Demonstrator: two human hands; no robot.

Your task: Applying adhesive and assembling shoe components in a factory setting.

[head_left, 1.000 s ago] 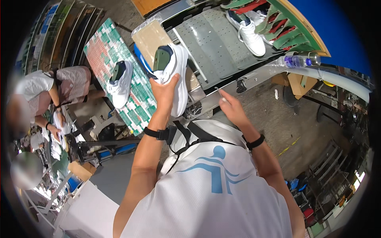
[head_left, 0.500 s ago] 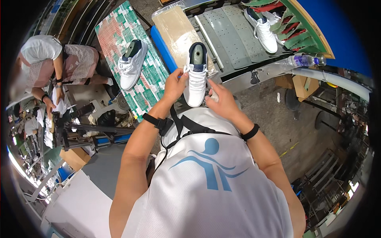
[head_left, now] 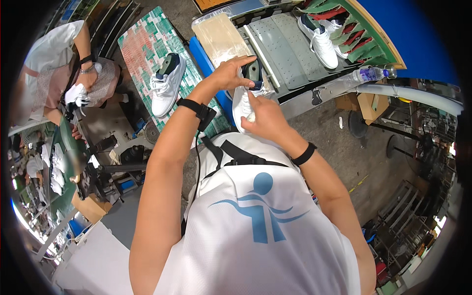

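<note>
A white lace-up sneaker (head_left: 239,113) with a dark collar is in front of me, toe toward my body. A green shoe last (head_left: 252,71) fills its opening. My left hand (head_left: 227,76) grips the collar, the thumb on the tongue side and the fingers reaching over toward the heel. My right hand (head_left: 269,118) lies over the laces, its index finger pressed at the top of the tongue. Its other fingers curl around something small and whitish that I cannot make out. The right hand hides much of the lacing.
Left of me, another white sneaker (head_left: 168,88) stands on a green-and-red patterned board (head_left: 142,42). More white sneakers (head_left: 322,46) sit on a grey conveyor (head_left: 280,39) by green flaps. A bottle (head_left: 373,73) lies at its edge. A co-worker (head_left: 54,64) is at far left.
My left hand has moved up from the shoe's side to its collar. My right hand has moved in from beside the shoe onto the tongue and laces.
</note>
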